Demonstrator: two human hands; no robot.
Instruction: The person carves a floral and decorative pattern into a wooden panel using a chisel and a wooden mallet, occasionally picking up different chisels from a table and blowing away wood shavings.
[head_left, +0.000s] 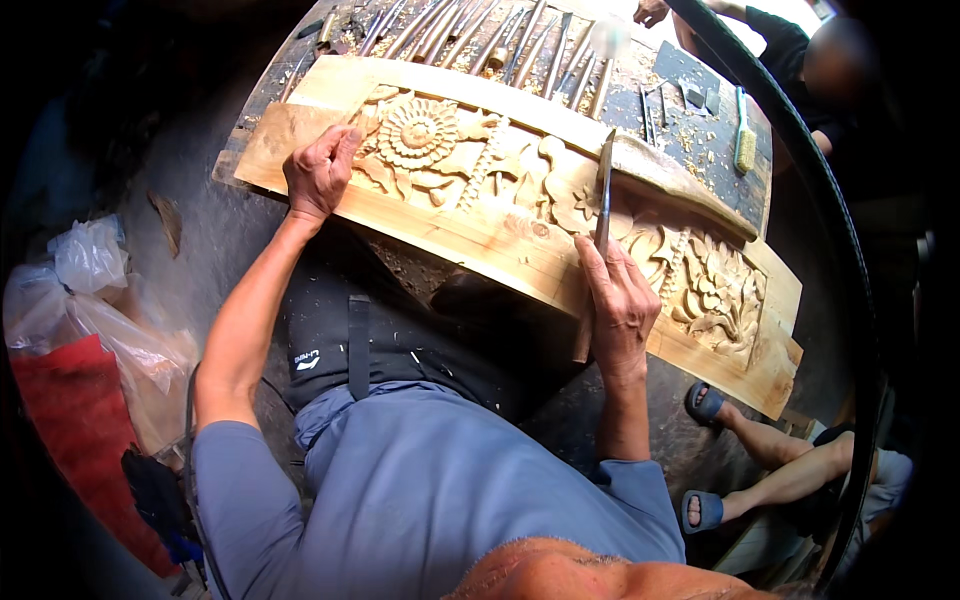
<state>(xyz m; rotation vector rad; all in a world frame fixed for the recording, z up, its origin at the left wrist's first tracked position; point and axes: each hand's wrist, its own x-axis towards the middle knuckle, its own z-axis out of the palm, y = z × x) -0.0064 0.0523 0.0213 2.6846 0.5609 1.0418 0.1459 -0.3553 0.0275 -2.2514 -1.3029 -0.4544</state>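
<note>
My left hand (318,172) rests on the left part of the long carved wooden board (540,260), fingers curled closed; I cannot make out anything inside them. My right hand (617,305) is closed on a long, narrow tool (605,180) with a dark blade and wooden handle, held upright over the board right of its middle. The board has a round flower relief (418,130) at the left and a denser leafy relief (720,295) at the right. A pale, curved wooden piece (680,185) lies along its far edge beside the tool's tip.
A worn bench (725,140) carries rows of chisels (510,45), shavings and a green brush (743,130). A co-worker (770,50) is at upper right; another person's sandalled feet (705,510) are at lower right. Plastic bags (80,270) and red material (75,430) lie left. A dark cable arcs down the right.
</note>
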